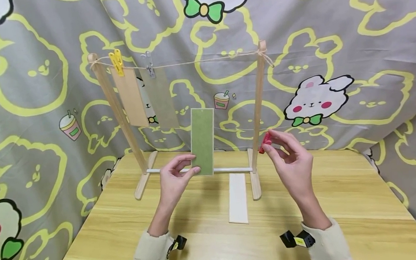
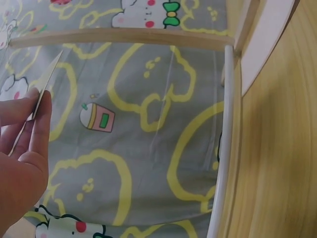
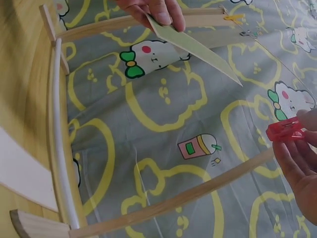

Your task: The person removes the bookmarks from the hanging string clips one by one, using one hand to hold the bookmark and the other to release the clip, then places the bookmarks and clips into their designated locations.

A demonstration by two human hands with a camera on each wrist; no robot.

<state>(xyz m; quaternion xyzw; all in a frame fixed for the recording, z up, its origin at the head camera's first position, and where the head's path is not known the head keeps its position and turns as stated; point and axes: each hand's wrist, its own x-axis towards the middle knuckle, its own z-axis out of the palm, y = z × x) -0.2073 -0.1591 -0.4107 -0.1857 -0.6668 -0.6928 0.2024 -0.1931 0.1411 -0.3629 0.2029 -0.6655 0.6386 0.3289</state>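
A patterned curtain (image 1: 317, 138) hangs beyond both hands, and the wood table (image 1: 208, 242) spreads below them. Ahead of the hands stands the rack (image 1: 258, 102), its line (image 1: 207, 61) strung higher than either.

The left hand (image 1: 173, 178), fingers bent, pinches the green card (image 1: 203, 138) near its lower corner. The right hand (image 1: 294, 160) has thumb and fingertips closed on the red clip (image 1: 265, 143), beside the rack's nearer post.

There are 4 cards: the green card, held upright below the line; the grey card (image 1: 160, 97) and tan card (image 1: 131, 97), hanging above and left of the left hand; the white card (image 1: 237, 200), flat between the hands.

The yellow clip (image 1: 117, 63) and grey clip (image 1: 149, 65) grip those 2 hanging cards; whether the red clip is squeezed apart, I can't quite tell.
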